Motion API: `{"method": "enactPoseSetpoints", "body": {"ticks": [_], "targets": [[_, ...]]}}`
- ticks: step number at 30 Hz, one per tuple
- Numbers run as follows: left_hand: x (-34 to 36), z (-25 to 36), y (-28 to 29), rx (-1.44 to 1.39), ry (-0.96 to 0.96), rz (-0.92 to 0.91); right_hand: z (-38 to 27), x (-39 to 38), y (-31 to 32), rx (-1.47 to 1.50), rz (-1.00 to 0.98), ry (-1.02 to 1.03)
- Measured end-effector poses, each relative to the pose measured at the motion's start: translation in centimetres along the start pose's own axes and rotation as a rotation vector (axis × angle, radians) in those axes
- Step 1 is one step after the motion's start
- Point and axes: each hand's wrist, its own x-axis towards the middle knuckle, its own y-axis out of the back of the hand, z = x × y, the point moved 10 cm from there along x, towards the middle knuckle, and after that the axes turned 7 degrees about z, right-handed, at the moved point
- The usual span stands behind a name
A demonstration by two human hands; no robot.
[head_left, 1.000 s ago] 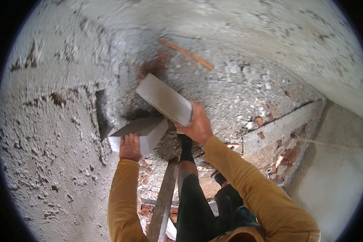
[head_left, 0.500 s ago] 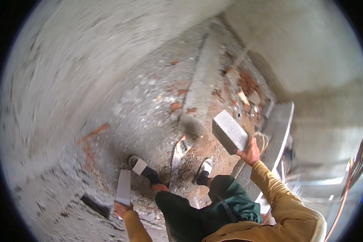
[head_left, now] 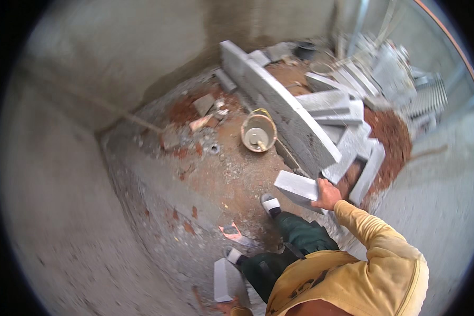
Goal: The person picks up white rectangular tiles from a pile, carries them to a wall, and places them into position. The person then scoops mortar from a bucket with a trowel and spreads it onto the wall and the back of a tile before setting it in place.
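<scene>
My right hand (head_left: pixel 327 196) grips one end of a light grey building block (head_left: pixel 296 185), held out in front of me near the end of a low block wall (head_left: pixel 282 105). Down at the lower edge, my left hand (head_left: pixel 228 306) is closed on the near end of a second grey block (head_left: pixel 221 279), beside my left foot. Its fingers are partly hidden by that block and the picture's edge. On the floor ahead of my feet lies a handsaw (head_left: pixel 231 230) with an orange handle, its blade blurred.
A bucket (head_left: pixel 258 131) with grey mix and a tool inside stands left of the low wall. Beyond the wall, several loose blocks (head_left: pixel 329 102) lie stacked around a reddish soil heap (head_left: pixel 392 138). Broken brick rubble (head_left: pixel 200 122) covers the floor near the far corner.
I have turned to the right, bringing the bucket, low wall and stacked blocks into view. Both blocks have come round with me, one still in each hand.
</scene>
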Motion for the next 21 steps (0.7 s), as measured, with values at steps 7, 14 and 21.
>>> {"method": "enactPoseSetpoints", "body": {"ticks": [7,14,21], "targets": [[0.5,17.0,12.8,0.117,-0.239,0.055,14.7,-11.7,-2.0,0.158,-0.059,-0.508],[-0.4,32.1,19.7,0.255,-0.338,0.168,21.0,-18.9,-1.3,0.272,-0.145,-0.840],[-7.2,49.5,22.5,0.303,-0.635,0.119,24.7,-16.5,8.8,0.363,0.024,-0.996]]}}
